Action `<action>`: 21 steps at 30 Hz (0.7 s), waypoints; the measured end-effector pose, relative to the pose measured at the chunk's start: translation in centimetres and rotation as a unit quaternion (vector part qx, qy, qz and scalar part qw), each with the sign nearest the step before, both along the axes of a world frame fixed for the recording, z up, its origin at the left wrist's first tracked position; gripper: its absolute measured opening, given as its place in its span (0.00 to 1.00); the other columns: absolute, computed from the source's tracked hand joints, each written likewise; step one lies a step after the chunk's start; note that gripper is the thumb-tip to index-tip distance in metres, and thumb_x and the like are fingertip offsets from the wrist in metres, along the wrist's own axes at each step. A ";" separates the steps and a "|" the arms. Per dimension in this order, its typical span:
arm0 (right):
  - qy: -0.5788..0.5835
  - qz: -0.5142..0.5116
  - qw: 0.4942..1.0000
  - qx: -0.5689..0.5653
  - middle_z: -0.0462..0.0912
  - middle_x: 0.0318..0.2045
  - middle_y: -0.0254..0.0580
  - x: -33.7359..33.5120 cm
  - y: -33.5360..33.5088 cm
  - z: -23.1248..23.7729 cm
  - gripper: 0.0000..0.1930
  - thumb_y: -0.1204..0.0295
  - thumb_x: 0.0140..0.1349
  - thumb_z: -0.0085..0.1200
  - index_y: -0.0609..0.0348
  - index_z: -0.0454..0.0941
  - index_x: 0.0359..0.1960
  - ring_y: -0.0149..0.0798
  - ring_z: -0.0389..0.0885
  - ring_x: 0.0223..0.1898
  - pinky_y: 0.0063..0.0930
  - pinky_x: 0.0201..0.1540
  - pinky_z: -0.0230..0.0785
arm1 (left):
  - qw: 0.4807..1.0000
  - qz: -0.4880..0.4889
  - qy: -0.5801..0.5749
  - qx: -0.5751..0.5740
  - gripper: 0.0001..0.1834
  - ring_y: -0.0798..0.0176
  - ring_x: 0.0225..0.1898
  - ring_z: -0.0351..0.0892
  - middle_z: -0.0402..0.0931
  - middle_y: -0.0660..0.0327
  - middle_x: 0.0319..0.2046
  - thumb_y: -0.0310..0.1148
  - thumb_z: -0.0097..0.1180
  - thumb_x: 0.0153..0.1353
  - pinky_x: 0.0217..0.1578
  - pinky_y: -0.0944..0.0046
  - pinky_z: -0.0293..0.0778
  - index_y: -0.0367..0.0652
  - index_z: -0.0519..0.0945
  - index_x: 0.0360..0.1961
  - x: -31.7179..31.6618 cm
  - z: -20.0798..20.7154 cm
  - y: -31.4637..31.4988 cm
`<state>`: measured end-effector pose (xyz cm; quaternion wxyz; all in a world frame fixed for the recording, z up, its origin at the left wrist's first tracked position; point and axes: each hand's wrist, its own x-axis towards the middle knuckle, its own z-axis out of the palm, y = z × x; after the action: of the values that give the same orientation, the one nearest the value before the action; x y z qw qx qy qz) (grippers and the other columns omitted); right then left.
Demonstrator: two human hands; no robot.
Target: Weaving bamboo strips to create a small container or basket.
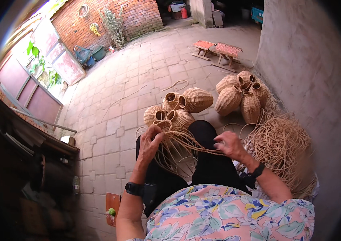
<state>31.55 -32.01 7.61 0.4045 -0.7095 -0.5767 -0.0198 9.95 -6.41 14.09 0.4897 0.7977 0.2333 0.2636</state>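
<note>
Across my lap lies a vase-shaped wire frame [187,160], partly wrapped in tan straw cord near its narrow neck [163,125]. My left hand [151,141] pinches the wrapped part just below that neck. From there the braided straw cord [202,149] runs right to my right hand [231,144], whose fingers are closed on it beside my right knee. Beyond the frame, and seemingly joined to it, are several finished woven baskets [196,99] with round mouths. How the cord passes around the wires under my left fingers is hidden.
A second cluster of woven baskets [250,107] stands at the right, near a large heap of loose straw cord [281,138] by the grey wall [305,60]. Two low stools [227,50] are farther back. A small reddish board [113,205] lies at lower left.
</note>
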 end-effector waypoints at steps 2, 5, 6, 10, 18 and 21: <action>-0.007 0.037 0.999 -0.023 0.81 0.32 0.41 -2.0 1.8 0.7 0.10 0.64 0.57 0.61 0.57 0.81 0.32 0.47 0.80 0.37 0.39 0.43 0.68 | 1.000 0.004 -0.005 -0.013 0.07 0.73 0.30 0.73 0.75 0.64 0.25 0.30 0.55 0.59 0.35 0.69 0.71 0.36 0.75 0.32 0.0 -0.4 0.0; 0.005 0.093 0.994 -0.052 0.79 0.29 0.39 -2.5 2.6 -0.2 0.10 0.63 0.58 0.61 0.56 0.80 0.30 0.47 0.78 0.34 0.39 0.40 0.67 | 1.000 -0.005 -0.021 -0.020 0.07 0.73 0.31 0.74 0.76 0.64 0.26 0.30 0.56 0.59 0.36 0.69 0.72 0.36 0.76 0.33 0.2 -0.3 -0.2; 0.026 0.118 0.991 -0.058 0.78 0.27 0.39 -2.5 2.9 -0.5 0.10 0.63 0.58 0.61 0.55 0.80 0.30 0.46 0.77 0.33 0.40 0.39 0.66 | 1.000 -0.002 -0.014 -0.010 0.07 0.73 0.31 0.74 0.76 0.64 0.26 0.30 0.56 0.60 0.37 0.69 0.72 0.36 0.76 0.34 0.1 -0.1 -0.2; -0.073 0.062 0.994 -0.056 0.76 0.26 0.41 -2.4 1.9 -1.2 0.07 0.67 0.58 0.57 0.55 0.75 0.27 0.47 0.77 0.33 0.42 0.38 0.66 | 1.000 -0.007 -0.007 -0.019 0.07 0.71 0.32 0.76 0.77 0.62 0.28 0.30 0.56 0.60 0.38 0.68 0.73 0.35 0.77 0.34 0.1 -0.2 -0.3; -0.099 -0.280 0.936 -0.191 0.77 0.22 0.51 9.9 -13.6 -13.4 0.08 0.69 0.55 0.53 0.60 0.76 0.24 0.57 0.76 0.26 0.51 0.31 0.68 | 1.000 -0.019 0.019 0.010 0.08 0.69 0.33 0.78 0.78 0.60 0.29 0.30 0.55 0.60 0.39 0.68 0.74 0.34 0.78 0.35 0.7 1.0 -1.4; 0.084 -0.400 0.789 -0.458 0.79 0.24 0.56 12.3 -17.9 -14.3 0.07 0.72 0.55 0.57 0.64 0.80 0.29 0.56 0.80 0.27 0.48 0.32 0.72 | 1.000 -0.016 0.024 0.012 0.09 0.70 0.33 0.78 0.78 0.60 0.28 0.31 0.56 0.60 0.39 0.67 0.74 0.34 0.78 0.34 0.6 0.8 -1.2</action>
<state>43.81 -49.93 -6.73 0.0343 -0.9777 -0.1465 0.1463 10.58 -7.59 14.87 0.4786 0.8132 0.2293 0.2390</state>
